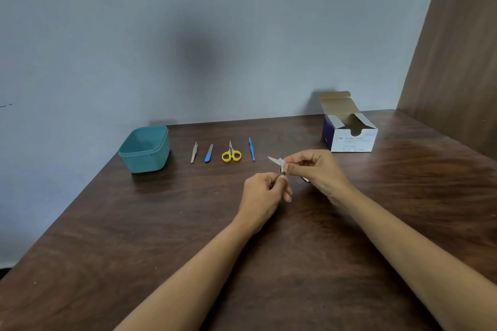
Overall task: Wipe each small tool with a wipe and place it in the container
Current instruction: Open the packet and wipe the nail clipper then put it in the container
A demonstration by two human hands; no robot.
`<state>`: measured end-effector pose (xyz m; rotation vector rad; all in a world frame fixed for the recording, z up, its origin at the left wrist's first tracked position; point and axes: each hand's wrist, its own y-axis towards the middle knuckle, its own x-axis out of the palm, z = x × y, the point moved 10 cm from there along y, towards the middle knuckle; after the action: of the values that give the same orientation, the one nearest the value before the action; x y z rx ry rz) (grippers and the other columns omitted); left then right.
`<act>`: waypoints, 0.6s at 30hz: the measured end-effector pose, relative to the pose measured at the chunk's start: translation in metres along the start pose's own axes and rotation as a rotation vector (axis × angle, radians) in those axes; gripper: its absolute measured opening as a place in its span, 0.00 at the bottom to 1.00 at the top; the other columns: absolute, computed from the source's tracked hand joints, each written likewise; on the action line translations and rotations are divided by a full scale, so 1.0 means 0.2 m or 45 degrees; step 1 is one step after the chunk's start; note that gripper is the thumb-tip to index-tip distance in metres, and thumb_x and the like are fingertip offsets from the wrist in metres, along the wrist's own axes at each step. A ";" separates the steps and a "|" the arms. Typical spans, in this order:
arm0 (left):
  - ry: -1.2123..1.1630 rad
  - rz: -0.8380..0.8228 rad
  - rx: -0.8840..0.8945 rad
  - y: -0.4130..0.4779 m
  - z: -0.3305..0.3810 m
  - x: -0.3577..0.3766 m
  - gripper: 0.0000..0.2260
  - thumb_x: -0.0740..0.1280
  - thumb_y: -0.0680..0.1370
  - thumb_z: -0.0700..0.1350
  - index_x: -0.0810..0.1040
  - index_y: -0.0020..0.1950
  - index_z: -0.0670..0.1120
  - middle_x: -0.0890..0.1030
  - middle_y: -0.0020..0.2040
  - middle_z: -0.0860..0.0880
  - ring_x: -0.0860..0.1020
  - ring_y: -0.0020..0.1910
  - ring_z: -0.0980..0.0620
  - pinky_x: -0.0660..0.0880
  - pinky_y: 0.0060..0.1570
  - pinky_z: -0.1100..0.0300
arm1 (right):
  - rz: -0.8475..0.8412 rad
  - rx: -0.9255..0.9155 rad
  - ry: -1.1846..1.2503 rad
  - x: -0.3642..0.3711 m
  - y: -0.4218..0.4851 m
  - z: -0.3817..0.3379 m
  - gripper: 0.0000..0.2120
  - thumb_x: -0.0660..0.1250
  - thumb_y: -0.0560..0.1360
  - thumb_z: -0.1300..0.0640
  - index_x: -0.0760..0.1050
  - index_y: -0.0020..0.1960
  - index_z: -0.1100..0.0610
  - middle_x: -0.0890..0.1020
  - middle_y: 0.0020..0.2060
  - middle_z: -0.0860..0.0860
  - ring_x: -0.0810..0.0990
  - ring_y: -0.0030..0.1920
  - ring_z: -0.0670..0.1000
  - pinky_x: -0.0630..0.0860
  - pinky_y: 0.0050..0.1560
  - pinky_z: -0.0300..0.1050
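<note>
Wiping with your right hand (316, 169) pinching the wipe (277, 161) round the small dark tool (281, 171), whose lower end your left hand (265, 192) grips above the desk (188, 223), you may tug it loose and drop it, well apart from the teal container (146, 161).

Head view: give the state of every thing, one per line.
container, lidless, nothing visible inside
swab box, flap open
scissors, closed, lying flat
tweezers, lying flat
wide blue tool, lying flat
thin blue tool, lying flat
wipe, pinched round small tool
left grip, holds small tool
right grip, pinches wipe
</note>
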<state>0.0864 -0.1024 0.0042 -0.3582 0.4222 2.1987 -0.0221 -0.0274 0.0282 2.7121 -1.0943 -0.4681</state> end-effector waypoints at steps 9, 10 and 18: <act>0.055 -0.007 0.032 0.00 0.00 0.01 0.14 0.61 0.81 0.44 0.82 0.38 0.43 0.81 0.30 0.51 0.76 0.31 0.59 0.71 0.35 0.72 | 0.069 -0.009 -0.053 0.01 0.00 0.01 0.02 0.74 0.71 0.59 0.84 0.41 0.57 0.85 0.35 0.49 0.80 0.36 0.41 0.74 0.40 0.32; 0.049 -0.011 0.031 0.00 0.00 0.01 0.15 0.61 0.81 0.44 0.82 0.39 0.43 0.81 0.30 0.51 0.76 0.31 0.60 0.71 0.35 0.72 | 0.064 0.017 -0.036 0.01 0.00 0.02 0.02 0.73 0.71 0.59 0.84 0.40 0.56 0.84 0.34 0.47 0.80 0.36 0.39 0.72 0.39 0.30; -0.087 0.030 -0.056 0.01 -0.01 0.00 0.16 0.61 0.80 0.44 0.82 0.36 0.45 0.79 0.27 0.53 0.72 0.26 0.61 0.70 0.33 0.67 | 0.030 0.200 0.239 0.04 0.01 0.11 0.06 0.67 0.76 0.59 0.83 0.46 0.59 0.77 0.26 0.43 0.70 0.32 0.42 0.66 0.37 0.38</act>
<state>0.0859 -0.1042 0.0038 -0.3016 0.3428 2.2389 -0.0262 -0.0352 0.0057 2.8026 -1.1537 -0.1246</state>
